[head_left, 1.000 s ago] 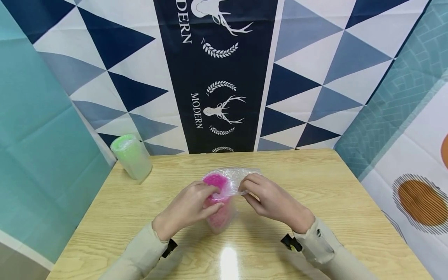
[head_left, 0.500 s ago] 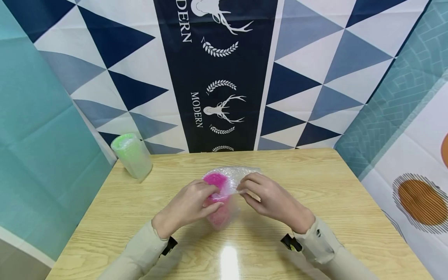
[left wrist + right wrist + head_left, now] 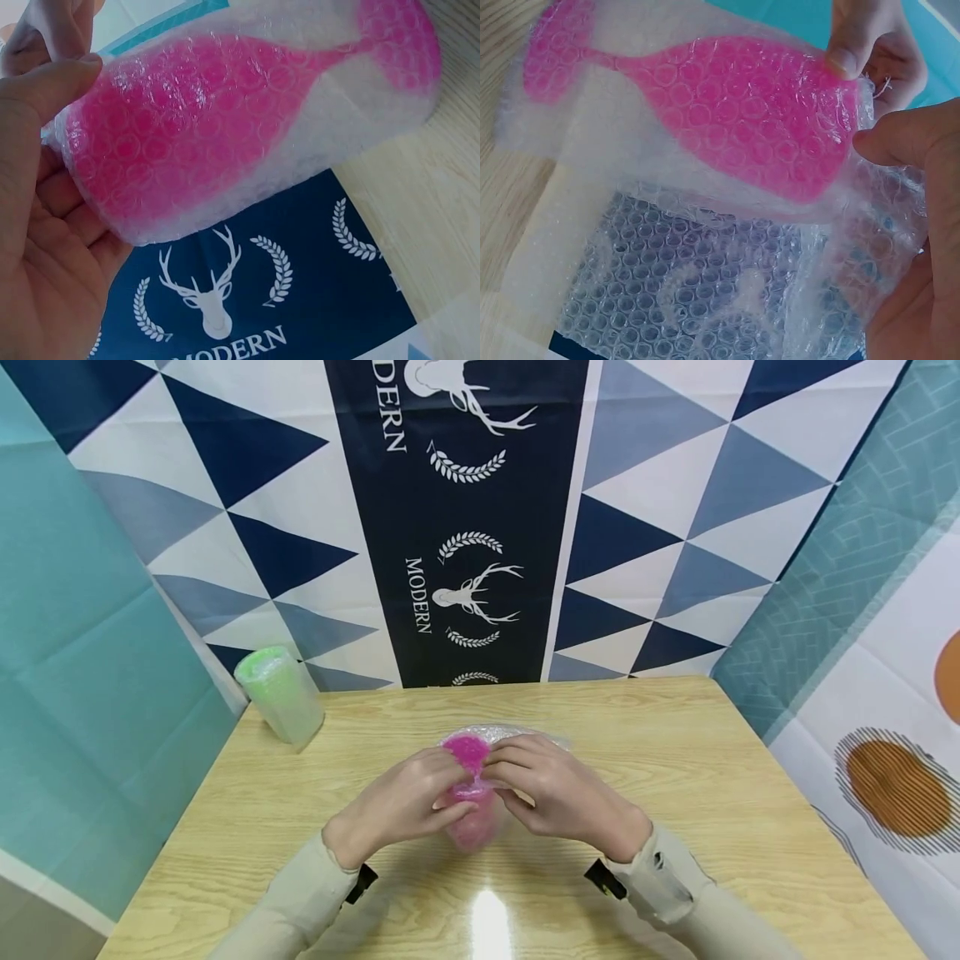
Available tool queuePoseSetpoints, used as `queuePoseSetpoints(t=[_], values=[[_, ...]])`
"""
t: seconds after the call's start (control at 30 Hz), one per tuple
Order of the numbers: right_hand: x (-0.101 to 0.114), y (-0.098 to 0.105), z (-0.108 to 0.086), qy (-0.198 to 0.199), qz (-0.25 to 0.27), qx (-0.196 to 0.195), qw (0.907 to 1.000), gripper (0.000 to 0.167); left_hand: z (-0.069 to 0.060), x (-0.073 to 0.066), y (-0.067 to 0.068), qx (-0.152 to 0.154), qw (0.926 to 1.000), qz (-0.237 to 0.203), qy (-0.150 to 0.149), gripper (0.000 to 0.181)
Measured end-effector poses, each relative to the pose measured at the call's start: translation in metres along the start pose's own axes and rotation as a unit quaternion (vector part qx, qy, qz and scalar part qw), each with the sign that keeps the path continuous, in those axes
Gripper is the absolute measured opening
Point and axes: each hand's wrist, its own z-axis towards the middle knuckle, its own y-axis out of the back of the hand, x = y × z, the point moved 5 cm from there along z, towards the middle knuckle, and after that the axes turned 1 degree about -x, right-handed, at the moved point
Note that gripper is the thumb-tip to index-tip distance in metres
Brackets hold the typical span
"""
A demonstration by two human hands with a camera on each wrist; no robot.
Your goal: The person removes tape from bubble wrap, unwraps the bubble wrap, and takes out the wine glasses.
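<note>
Since half a second ago, the right hand (image 3: 551, 781) has come across toward the left hand (image 3: 408, 797), so that the fingers of both now nearly meet over the pink goblet (image 3: 195, 112); the stretch of bubble wrap (image 3: 682, 277) that showed between them is now mostly hidden from the head view. Left hand and green bundle keep their places, apart from a slight shift of the whole scene.

Both hands have the goblet between them, over the middle of the desk (image 3: 637, 743). It is covered in clear bubbled plastic, its bowl, narrow stem and wide foot showing through. The left hand's grip is closed on the mouth end of the bowl, thumb laid over the upper side and fingers bent around beneath. The right hand's grip is narrow, holding the loose wrap, with the thumb tip at the edge by the mouth and the fingers partly hidden by plastic. More wrap spreads beside the bowl in the right wrist view. The stem and foot point away from both hands; whether the goblet touches the desk I cannot tell.

At the far left corner of the desk stands the green bundle (image 3: 281, 697), also in clear wrap, well apart from the hands. Behind the desk hangs a patterned cloth (image 3: 465, 510) with triangles and white deer heads.
</note>
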Motion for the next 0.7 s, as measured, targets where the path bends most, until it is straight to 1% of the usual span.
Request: queuePoseSetpoints(t=[0.13, 0.23, 0.33, 0.4, 0.5, 0.57, 0.7], values=[[0.0, -0.002, 0.001, 0.0, 0.007, -0.004, 1.0, 0.024, 0.0, -0.002, 0.003, -0.036, 0.9993, 0.006, -0.006, 0.029], [0.0, -0.003, 0.002, -0.002, 0.005, -0.006, 1.0, 0.023, 0.001, -0.006, 0.006, -0.065, 0.9975, 0.026, -0.008, 0.037], [0.001, -0.003, 0.002, -0.005, 0.001, -0.008, 0.9999, 0.022, 0.002, -0.011, 0.007, -0.085, 0.9953, 0.046, -0.008, 0.042], [0.001, -0.003, 0.002, -0.008, -0.003, -0.011, 0.9999, 0.021, 0.001, -0.014, 0.006, -0.093, 0.9941, 0.056, -0.006, 0.041], [0.0, -0.002, 0.002, -0.012, -0.003, -0.012, 0.9999, 0.021, 0.001, -0.016, 0.005, -0.1, 0.9935, 0.054, 0.0, 0.036], [-0.001, -0.002, 0.002, -0.012, 0.003, -0.012, 0.9999, 0.021, 0.0, -0.015, 0.005, -0.102, 0.9937, 0.046, 0.004, 0.029], [-0.002, 0.0, 0.0, -0.001, 0.013, -0.017, 0.9998, 0.019, 0.0, -0.014, 0.003, -0.1, 0.9946, 0.026, 0.006, 0.025]])
